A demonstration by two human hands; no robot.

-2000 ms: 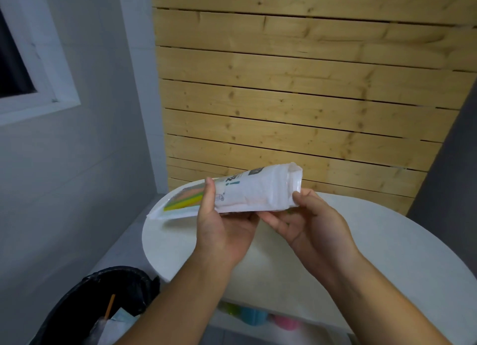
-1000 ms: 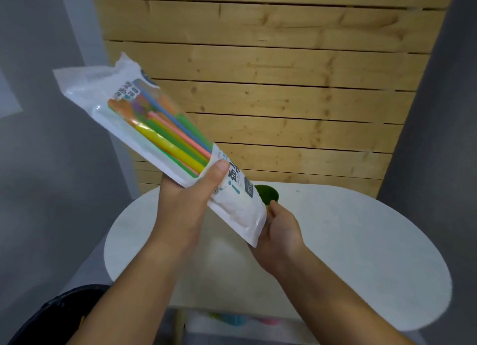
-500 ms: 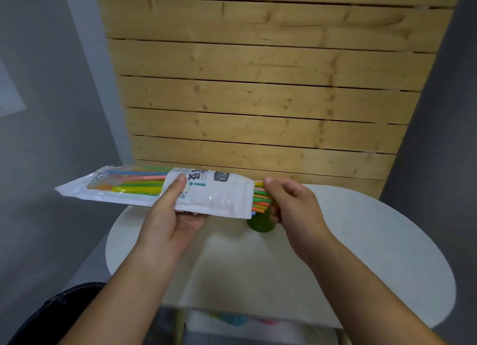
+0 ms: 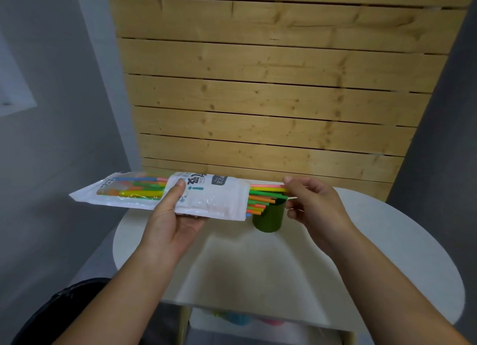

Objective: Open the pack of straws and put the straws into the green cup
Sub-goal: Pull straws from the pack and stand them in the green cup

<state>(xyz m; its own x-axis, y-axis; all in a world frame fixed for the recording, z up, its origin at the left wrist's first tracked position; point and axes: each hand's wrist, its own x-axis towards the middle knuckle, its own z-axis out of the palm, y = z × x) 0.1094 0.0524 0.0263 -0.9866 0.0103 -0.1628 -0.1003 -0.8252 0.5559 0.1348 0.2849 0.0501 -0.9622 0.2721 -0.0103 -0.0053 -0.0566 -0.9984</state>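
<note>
Plenty of bare top on the white table point(image 4: 387, 254) toward the right of the frame; the green cup point(image 4: 269, 218) stands near its far edge, by the wood slat wall point(image 4: 258, 86). Our left hand point(image 4: 167, 223) grips the pack point(image 4: 214, 197) level at mid-frame, thumb on top. The straws point(image 4: 263, 192) stick out over the cup, and our right hand point(image 4: 317, 208) pinches maybe two or three tips.

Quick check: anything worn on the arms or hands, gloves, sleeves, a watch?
Nothing shows. The left hand and right hand are bare, without gloves or rings. The left forearm and right forearm are bare to the frame's edge: no sleeve, watch or band.
</note>
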